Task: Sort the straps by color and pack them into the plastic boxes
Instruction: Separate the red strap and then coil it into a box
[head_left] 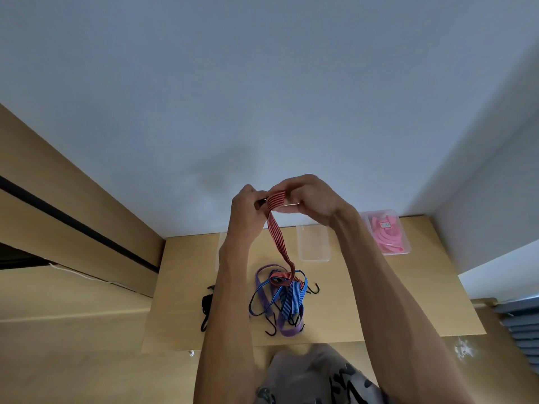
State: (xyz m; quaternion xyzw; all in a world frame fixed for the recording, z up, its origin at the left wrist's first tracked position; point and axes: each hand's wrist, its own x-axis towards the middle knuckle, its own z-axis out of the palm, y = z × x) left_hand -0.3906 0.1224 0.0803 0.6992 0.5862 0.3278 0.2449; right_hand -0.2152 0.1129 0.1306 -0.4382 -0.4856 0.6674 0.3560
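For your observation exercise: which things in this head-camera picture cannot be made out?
- Head view: the clear plastic box at the left is mostly hidden by the left forearm.
- The small label in the pink-filled plastic box is too small to read.
- The black straps at the table's left are partly covered by that forearm.

Red strap (277,228) with black stripes, top end folded over and pinched in the fingers (287,196), tail hanging down to a tangle of blue straps (293,298) and purple straps (264,290) below, empty clear box (313,243) beneath the fingers, box of pink straps (386,236) off to their right
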